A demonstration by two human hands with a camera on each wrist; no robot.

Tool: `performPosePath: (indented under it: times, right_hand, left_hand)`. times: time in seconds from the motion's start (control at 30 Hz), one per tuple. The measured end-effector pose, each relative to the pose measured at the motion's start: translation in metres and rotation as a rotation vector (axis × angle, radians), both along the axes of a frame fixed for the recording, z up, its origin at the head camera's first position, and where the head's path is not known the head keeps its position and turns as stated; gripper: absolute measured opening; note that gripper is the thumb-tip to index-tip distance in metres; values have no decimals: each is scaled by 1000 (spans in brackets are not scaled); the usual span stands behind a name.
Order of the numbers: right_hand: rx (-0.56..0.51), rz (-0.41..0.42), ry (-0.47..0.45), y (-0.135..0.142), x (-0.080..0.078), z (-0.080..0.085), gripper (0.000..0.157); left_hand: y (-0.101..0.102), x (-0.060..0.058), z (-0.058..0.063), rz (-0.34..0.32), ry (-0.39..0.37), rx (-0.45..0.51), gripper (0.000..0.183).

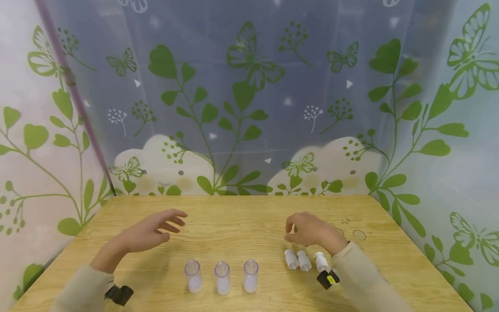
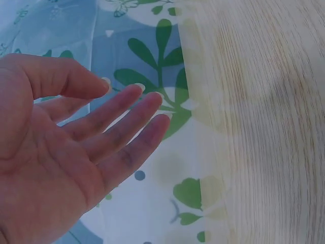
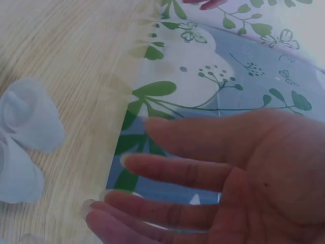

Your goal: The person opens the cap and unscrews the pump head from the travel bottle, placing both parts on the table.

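Note:
My left hand hovers over the left part of the table with fingers loosely extended. Nothing is in it, and the left wrist view shows its bare palm. On the right, my other hand is held just beyond several white hollow plastic pieces, its fingers gently bent and holding nothing. Those pieces lie in a group; two show their wide mouths in the right wrist view, one a white cone-like piece with a small stem inside. Three small clear bottles with purple rims, the middle bottle among them, stand in a row between the hands.
Behind my right wrist lies a thin ring, with another partly hidden by the wrist. Tiny clear pieces lie farther back. A wooden table carries everything, and a leaf-and-butterfly printed curtain closes its back and sides.

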State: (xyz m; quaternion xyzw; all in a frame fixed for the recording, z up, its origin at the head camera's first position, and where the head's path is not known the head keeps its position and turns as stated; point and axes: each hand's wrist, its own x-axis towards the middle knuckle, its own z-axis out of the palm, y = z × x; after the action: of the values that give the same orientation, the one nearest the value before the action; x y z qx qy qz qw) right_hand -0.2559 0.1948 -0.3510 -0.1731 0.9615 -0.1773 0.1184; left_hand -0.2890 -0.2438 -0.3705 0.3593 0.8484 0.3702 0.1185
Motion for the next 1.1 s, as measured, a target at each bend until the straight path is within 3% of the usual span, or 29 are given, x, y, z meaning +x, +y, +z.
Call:
performPosePath:
  times: [0.17,0.3,0.6,0.83,1.1]
  right_hand:
    - [42,109,-54,1,0,-3,31]
    - [47,120,-95,-3,0,-9,39]
    - [125,70,-98,-10,0,-20,35]
    - [93,116,-35,-15,2,-24,27]
    - [62,142,-37,-17,1,-25,24]
  left_hand:
    - [-2,-2,-1,-1,0,2,59]
    - [-4,-3,-3,1,5,3,58]
    - [-5,-5,-4,-2,14,10,58]
    - [-4,-6,-7,-1,0,10,58]
    - [-3,-8,-10,41,52,-31,53]
